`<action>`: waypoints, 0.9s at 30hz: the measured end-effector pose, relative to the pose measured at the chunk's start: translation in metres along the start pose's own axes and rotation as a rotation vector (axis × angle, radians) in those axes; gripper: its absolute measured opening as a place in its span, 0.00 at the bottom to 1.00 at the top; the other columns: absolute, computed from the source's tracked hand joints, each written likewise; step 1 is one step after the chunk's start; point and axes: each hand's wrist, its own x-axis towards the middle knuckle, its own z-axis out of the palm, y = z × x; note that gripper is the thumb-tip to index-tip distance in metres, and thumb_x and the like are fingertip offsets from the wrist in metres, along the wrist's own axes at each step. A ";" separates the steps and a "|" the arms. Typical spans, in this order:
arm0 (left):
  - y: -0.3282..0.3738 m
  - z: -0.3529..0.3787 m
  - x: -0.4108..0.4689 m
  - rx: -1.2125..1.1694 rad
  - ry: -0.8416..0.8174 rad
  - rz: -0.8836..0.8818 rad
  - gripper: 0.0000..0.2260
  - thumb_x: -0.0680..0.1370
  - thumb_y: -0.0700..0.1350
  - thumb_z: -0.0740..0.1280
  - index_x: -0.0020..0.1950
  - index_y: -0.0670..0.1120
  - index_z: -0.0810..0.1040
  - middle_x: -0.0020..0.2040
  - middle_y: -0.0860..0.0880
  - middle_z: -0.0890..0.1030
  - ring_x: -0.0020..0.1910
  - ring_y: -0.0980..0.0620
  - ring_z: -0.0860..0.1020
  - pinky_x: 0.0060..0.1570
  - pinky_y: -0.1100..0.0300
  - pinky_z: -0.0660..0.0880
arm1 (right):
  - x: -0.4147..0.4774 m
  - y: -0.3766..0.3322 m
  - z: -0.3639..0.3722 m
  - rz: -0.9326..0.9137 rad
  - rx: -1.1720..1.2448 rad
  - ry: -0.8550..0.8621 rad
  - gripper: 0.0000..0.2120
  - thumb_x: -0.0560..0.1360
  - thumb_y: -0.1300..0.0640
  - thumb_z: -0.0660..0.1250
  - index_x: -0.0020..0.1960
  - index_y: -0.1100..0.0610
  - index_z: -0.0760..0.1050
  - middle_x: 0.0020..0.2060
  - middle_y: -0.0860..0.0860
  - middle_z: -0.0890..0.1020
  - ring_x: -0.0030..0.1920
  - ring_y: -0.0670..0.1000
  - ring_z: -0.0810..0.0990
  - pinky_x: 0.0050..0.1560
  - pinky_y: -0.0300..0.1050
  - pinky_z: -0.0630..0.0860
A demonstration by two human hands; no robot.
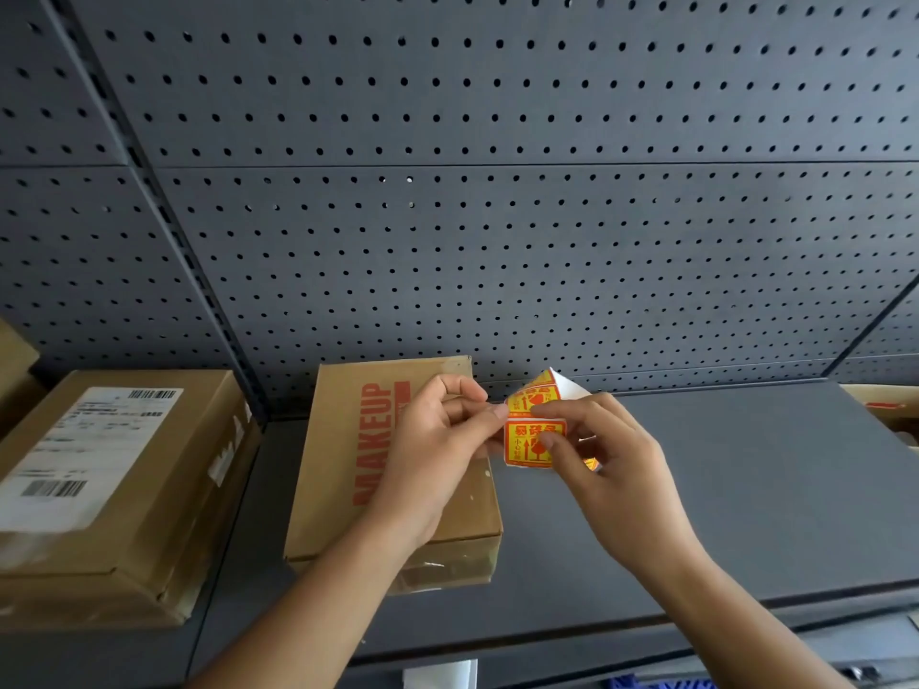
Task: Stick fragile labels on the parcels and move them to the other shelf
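Peeling step: left grip (437, 440) pinched, probably, one label's corner; right grip (611, 464) clamped the label strip (534, 442). Parcel (343, 464) lay under left grip. Next: free label, press onto parcel.

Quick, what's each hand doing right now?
Left hand: pinching the edge of the label strip.
Right hand: holding the same strip.

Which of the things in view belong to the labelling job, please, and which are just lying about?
In the job: label strip, held by left hand and right hand; MAKEUP box; box with shipping label.
Lying about: white paper; blue item at the bottom edge.
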 end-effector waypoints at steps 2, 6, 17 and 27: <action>0.001 0.000 0.000 -0.015 -0.018 -0.005 0.06 0.78 0.37 0.71 0.51 0.42 0.74 0.44 0.42 0.85 0.45 0.44 0.86 0.46 0.52 0.83 | 0.000 -0.001 -0.001 -0.017 -0.010 0.009 0.12 0.77 0.60 0.73 0.53 0.42 0.81 0.48 0.43 0.78 0.46 0.48 0.80 0.42 0.41 0.80; 0.002 0.000 0.001 -0.078 -0.044 -0.026 0.07 0.78 0.35 0.70 0.51 0.42 0.74 0.43 0.40 0.83 0.41 0.47 0.84 0.41 0.56 0.83 | 0.001 -0.004 0.001 -0.065 -0.062 0.000 0.12 0.75 0.55 0.74 0.54 0.40 0.81 0.49 0.41 0.75 0.48 0.50 0.78 0.41 0.32 0.74; 0.001 -0.003 0.000 -0.148 -0.076 -0.032 0.07 0.78 0.34 0.70 0.49 0.43 0.73 0.41 0.41 0.85 0.41 0.44 0.84 0.43 0.53 0.83 | 0.000 -0.008 0.005 -0.192 -0.113 0.112 0.10 0.74 0.59 0.76 0.48 0.45 0.84 0.53 0.45 0.71 0.49 0.48 0.76 0.40 0.38 0.76; 0.002 -0.003 -0.001 -0.110 -0.087 -0.007 0.09 0.78 0.34 0.69 0.46 0.44 0.71 0.42 0.42 0.85 0.43 0.44 0.85 0.46 0.50 0.83 | -0.005 -0.012 0.005 -0.305 -0.145 0.120 0.04 0.74 0.59 0.74 0.46 0.51 0.86 0.56 0.44 0.69 0.49 0.45 0.74 0.42 0.30 0.71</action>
